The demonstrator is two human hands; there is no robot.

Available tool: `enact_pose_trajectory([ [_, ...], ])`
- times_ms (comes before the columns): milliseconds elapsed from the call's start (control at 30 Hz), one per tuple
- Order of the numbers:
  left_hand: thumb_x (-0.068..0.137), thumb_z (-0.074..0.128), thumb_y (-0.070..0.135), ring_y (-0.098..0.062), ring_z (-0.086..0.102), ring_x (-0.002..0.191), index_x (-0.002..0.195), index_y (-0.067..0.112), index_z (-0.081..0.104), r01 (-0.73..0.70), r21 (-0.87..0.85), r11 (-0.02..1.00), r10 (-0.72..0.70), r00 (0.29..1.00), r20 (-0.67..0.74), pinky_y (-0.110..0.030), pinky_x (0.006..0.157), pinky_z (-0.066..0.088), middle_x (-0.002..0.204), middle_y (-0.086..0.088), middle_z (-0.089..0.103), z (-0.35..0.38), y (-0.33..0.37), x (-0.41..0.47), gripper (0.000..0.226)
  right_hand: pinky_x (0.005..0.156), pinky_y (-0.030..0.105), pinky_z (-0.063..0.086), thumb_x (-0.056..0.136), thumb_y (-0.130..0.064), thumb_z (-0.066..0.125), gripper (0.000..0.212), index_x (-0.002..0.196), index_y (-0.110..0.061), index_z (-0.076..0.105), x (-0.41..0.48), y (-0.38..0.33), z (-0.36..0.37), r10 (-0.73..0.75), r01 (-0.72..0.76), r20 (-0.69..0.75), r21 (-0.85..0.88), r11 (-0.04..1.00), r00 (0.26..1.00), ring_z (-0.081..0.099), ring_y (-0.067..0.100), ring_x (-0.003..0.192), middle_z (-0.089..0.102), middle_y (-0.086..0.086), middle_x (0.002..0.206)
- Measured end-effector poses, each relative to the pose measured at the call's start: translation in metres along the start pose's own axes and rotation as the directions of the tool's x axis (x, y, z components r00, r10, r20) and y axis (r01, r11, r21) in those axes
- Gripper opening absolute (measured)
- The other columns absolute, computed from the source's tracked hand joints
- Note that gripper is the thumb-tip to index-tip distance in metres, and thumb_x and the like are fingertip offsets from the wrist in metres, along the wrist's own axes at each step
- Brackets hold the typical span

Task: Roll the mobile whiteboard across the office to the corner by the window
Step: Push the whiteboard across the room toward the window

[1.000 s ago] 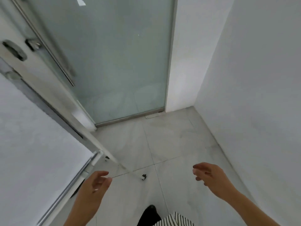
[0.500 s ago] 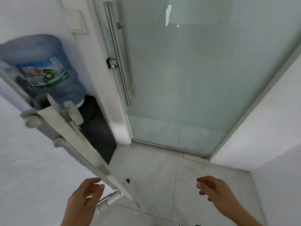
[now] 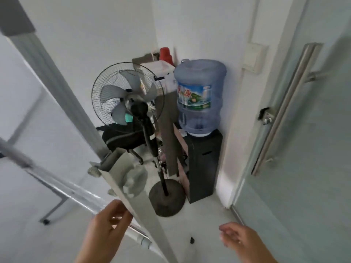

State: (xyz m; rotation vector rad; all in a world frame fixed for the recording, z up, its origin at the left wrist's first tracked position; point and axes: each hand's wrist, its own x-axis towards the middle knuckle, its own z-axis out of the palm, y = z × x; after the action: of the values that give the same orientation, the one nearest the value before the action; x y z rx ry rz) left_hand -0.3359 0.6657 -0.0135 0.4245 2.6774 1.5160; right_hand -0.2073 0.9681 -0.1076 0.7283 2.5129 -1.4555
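The mobile whiteboard (image 3: 47, 118) fills the left of the view, its white surface bounded by a grey frame post (image 3: 62, 86) running down to a pale side leg (image 3: 133, 188). A caster (image 3: 45, 222) of its stand shows low on the left. My left hand (image 3: 108, 226) hovers at the bottom, fingers apart, just left of the leg and holding nothing. My right hand (image 3: 239, 238) floats free at the lower right with loosely curled fingers, nothing in it.
A standing fan (image 3: 129, 95) with a round black base (image 3: 167, 196) stands right behind the board's leg. A water dispenser (image 3: 205, 160) with a blue bottle (image 3: 199, 95) sits in the corner. A frosted glass door (image 3: 313, 149) with a long metal handle (image 3: 284, 111) is at right.
The view has swung left from the glass door to the corner with the fan and water dispenser. Both hands stay low and empty, the left beside the board's leg.
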Motion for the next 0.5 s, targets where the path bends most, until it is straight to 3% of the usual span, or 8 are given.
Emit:
enact_pose_trajectory([
  [100,0.072,0.059,0.051,-0.003,0.071,0.073,0.087,0.041,0.064,-0.002,-0.053,0.999,-0.010,0.972,-0.234,-0.027,0.067,0.058,0.082,0.015,0.075,0.001,0.031,-0.012,0.018,0.082,0.020,0.055,0.072,-0.044,0.075,0.021,0.086,-0.053,0.063,0.033,-0.030,0.000,-0.110,0.131,0.225,-0.081,0.988,0.968,0.067,0.000,0.081,0.073,-0.016,0.086],
  [200,0.075,0.052,0.055,-0.008,0.070,0.088,0.103,0.047,0.057,-0.056,-0.108,0.993,0.007,0.913,-0.407,-0.035,0.074,0.059,0.101,0.010,0.072,0.005,0.063,-0.018,0.029,0.095,0.023,0.048,0.065,-0.057,0.074,0.066,0.124,-0.050,0.045,0.062,-0.073,0.014,-0.251,0.320,0.426,-0.099,0.942,0.869,0.057,0.000,0.110,0.059,-0.022,0.122],
  [267,0.078,0.052,0.053,-0.011,0.066,0.105,0.123,0.039,0.048,-0.099,-0.099,0.990,0.038,0.870,-0.491,-0.039,0.084,0.057,0.117,0.007,0.066,0.003,0.079,-0.017,0.048,0.109,0.028,0.040,0.060,-0.056,0.079,0.091,0.138,-0.050,0.032,0.076,-0.104,0.033,-0.325,0.402,0.542,-0.026,0.915,0.775,0.045,-0.002,0.126,0.047,-0.025,0.135],
  [333,0.078,0.052,0.054,-0.012,0.059,0.119,0.136,0.036,0.037,-0.108,-0.076,0.991,0.050,0.841,-0.538,-0.043,0.094,0.054,0.135,0.001,0.056,-0.002,0.092,-0.013,0.062,0.114,0.033,0.035,0.056,-0.053,0.084,0.102,0.140,-0.052,0.027,0.085,-0.130,0.055,-0.392,0.470,0.619,0.041,0.881,0.680,0.040,-0.002,0.132,0.043,-0.025,0.141],
  [400,0.077,0.053,0.058,-0.010,0.051,0.129,0.143,0.040,0.029,-0.100,-0.066,0.993,0.048,0.835,-0.549,-0.045,0.102,0.049,0.145,0.005,0.047,-0.007,0.103,-0.011,0.072,0.110,0.040,0.042,0.053,-0.050,0.087,0.095,0.132,-0.055,0.034,0.089,-0.145,0.078,-0.444,0.525,0.672,0.096,0.845,0.592,0.050,0.002,0.126,0.055,-0.022,0.134],
  [500,0.073,0.055,0.068,-0.004,0.047,0.131,0.146,0.043,0.023,-0.068,-0.037,0.997,0.038,0.853,-0.521,-0.042,0.106,0.046,0.146,0.008,0.045,-0.009,0.117,-0.006,0.084,0.098,0.043,0.051,0.053,-0.042,0.087,0.074,0.113,-0.056,0.046,0.089,-0.149,0.106,-0.484,0.524,0.673,0.166,0.836,0.560,0.063,0.008,0.109,0.069,-0.015,0.113],
])
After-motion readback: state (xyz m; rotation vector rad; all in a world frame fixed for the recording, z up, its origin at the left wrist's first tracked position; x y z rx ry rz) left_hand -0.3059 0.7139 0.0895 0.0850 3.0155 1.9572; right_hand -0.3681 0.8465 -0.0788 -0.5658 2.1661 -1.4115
